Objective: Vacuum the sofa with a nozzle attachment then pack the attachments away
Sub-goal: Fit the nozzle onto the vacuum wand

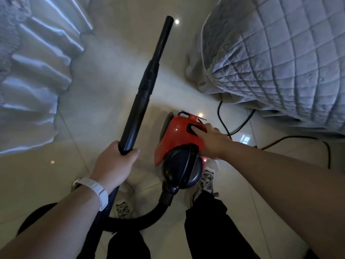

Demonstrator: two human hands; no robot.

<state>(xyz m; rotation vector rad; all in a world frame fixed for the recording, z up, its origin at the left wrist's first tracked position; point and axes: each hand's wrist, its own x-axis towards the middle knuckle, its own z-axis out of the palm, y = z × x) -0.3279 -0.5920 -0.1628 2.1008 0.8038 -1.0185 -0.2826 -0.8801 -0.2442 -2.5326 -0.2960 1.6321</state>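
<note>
My left hand (114, 164) grips the lower end of a long black vacuum tube (147, 81) that points up and away, its round end open with no nozzle on it. A red and black canister vacuum (175, 139) sits on the tiled floor between my feet and the sofa. My right hand (211, 140) rests on top of the red body, a finger pressing the black button (192, 128). A black ribbed hose (149, 215) curves from the vacuum's front back toward me. The sofa (280, 57), under a grey quilted cover, fills the upper right.
A pale shiny curtain (35, 71) hangs along the left. A black power cord (280, 141) loops on the floor by the sofa's base. My two shoes and dark trouser legs stand just behind the vacuum. Glossy beige tiles stretch between curtain and sofa.
</note>
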